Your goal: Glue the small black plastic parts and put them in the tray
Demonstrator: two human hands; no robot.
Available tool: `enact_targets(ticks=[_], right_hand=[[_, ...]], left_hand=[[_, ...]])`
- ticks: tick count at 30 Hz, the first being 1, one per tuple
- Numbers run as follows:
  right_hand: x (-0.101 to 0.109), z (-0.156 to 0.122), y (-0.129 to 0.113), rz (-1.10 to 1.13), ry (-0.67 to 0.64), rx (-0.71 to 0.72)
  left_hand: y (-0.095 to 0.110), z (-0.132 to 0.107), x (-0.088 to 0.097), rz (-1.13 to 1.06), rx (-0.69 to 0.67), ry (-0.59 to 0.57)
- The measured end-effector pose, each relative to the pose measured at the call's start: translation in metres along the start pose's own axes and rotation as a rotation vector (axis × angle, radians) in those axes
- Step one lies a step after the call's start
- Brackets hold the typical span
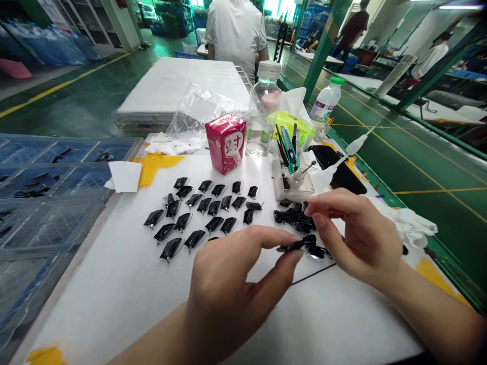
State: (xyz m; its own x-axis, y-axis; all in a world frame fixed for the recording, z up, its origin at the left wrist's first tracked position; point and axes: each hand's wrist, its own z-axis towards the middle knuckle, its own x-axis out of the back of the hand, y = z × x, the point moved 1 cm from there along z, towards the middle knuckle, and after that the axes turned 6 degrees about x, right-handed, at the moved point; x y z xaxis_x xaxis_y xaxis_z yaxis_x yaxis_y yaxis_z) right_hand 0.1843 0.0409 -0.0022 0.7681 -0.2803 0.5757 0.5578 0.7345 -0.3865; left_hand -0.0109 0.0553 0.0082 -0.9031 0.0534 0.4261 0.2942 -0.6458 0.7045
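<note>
My left hand (pixel 239 279) pinches a small glossy black part (pixel 292 247) between thumb and forefinger, above the white work surface. To its right, my right hand (pixel 357 235) has its thumb and forefinger brought together in a pinch beside a heap of black parts (pixel 294 218). Whatever lies between those fingertips is too small to make out. A few more black pieces (pixel 315 252) sit just beyond the held part, partly hidden by my hands. Several curved black parts with clear edges (pixel 196 239) are laid out in loose rows left of the heap.
A pink carton (pixel 225 143), a clear bottle (pixel 259 134) and a small holder (pixel 292 187) with tweezers and a cutter stand behind the parts. Blue compartment trays (pixel 87 175) line the left side. Crumpled white cloth (pixel 411 223) lies at right. A person in white (pixel 236 33) sits ahead.
</note>
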Motion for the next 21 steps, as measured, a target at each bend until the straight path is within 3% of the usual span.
enact_targets(ticks=[13,21], right_hand=[[0.0019,0.0027,-0.0064,-0.061,-0.044,0.111],[0.0023,0.0031,-0.0069,-0.104,-0.058,0.125]], left_hand=[[-0.0007,-0.0002,0.0000,-0.022,0.077,-0.006],[-0.0028,0.0024,-0.0023,-0.200,0.285,-0.050]])
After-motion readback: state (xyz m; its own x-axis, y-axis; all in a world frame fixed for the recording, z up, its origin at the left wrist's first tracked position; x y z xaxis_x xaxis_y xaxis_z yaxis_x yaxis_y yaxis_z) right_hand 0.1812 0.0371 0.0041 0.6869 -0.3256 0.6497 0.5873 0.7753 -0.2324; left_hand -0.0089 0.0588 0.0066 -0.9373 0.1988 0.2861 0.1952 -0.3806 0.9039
